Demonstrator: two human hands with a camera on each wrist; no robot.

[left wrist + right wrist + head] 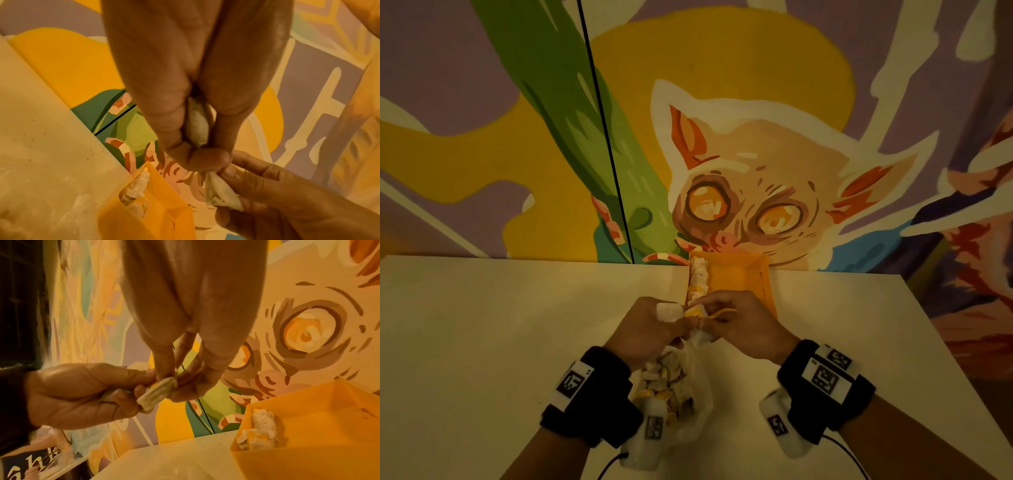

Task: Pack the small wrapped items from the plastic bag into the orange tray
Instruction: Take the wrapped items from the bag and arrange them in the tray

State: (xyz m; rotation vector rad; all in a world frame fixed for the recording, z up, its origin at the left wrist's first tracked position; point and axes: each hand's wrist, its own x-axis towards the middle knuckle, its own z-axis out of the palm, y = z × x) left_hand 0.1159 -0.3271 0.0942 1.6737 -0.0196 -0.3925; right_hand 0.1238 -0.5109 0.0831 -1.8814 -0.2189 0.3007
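Basically, scene from big to small:

room: painted mural wall (pixel 739 144) of a big-eyed animal directly behind the table; warm dim light, colours unreliable.

surface: pale table (pixel 482 325), far edge against the mural.

orange tray (pixel 750 277): at the far edge, ahead and slightly right of both hands; long axis runs away from the person. Wrapped items in tray (pixel 698 274) form one column along the left wall; the right part is bare.

plastic bag (pixel 674 387): on the table between the wrists, under and behind the hands, holding many more wrapped pieces.

left hand (pixel 650 329): above the bag mouth, fingers curled round a white wrapped item (pixel 669 311); the left wrist view shows a piece pinched between thumb and fingers.

right hand (pixel 739 322): fingertips pinching the wrapped piece between hands (pixel 158 392) at its other end, touching the left fingertips.

piece axis: roughly left-right across the hands, i.e. crosswise to the tray column.

hedge: probably two pieces stuck or tied together by a yellow strand, but the grip hides the join.

key relation: the tray's near end is just beyond the right hand's knuckles, so the right hand is nearer for the drop.

next move (judgement): separate, turn the piece to match the column, set it at the column's near end.
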